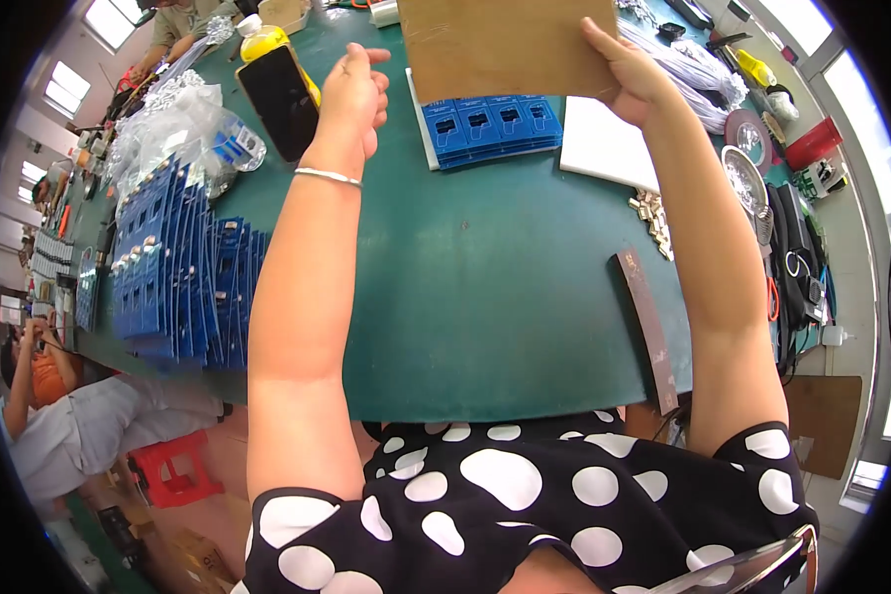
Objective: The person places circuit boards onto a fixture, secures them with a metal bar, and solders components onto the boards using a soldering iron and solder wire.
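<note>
Right hand (629, 74) grips brown cardboard sheet (505, 45) above blue packs (495, 124); left hand (351, 94) loosely curled, empty. Likely needs both hands next.

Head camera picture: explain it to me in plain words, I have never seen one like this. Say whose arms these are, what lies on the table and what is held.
There is no machine here. A person wears a wide-angle camera on the head, looking down, so the picture bends at the edges. The two bare arms rising from the bottom are that person's own.

The right hand holds a brown cardboard sheet by its edge, lifted over the green table. The left hand is raised beside a dark phone and holds nothing that I can see; a thin bracelet circles its wrist.

On the table lie a row of blue cards under the cardboard, a white sheet, many more blue cards stacked at the left, clear plastic bags and a dark strip near the right edge. Other people sit at the far left.
</note>
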Demonstrator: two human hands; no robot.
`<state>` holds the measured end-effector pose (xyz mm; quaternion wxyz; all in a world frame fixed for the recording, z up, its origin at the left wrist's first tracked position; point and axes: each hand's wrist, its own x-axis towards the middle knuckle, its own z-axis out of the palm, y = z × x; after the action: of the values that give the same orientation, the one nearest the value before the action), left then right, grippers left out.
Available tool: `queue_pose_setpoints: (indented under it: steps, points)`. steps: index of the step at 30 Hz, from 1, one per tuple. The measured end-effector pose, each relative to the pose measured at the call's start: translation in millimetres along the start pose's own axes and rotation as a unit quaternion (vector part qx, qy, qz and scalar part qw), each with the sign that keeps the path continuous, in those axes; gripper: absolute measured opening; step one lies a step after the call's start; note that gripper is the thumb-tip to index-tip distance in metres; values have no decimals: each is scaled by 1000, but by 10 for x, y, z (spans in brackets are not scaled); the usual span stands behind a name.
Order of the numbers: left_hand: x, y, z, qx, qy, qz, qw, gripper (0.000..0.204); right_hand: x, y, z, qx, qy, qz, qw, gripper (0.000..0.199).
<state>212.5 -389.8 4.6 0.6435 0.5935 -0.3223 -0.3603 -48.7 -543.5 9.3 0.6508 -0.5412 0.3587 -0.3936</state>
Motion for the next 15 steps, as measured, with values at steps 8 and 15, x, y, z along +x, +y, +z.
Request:
queue_pose_setpoints:
  steps: [8,15]
  points:
    - [384,-537,-38,-58,-45,-143,987,55,672,485,262,-181,49,90,978,52]
    - [548,-739,201,146,18,-148,978,54,980,562,193,-261,20,140,955,40]
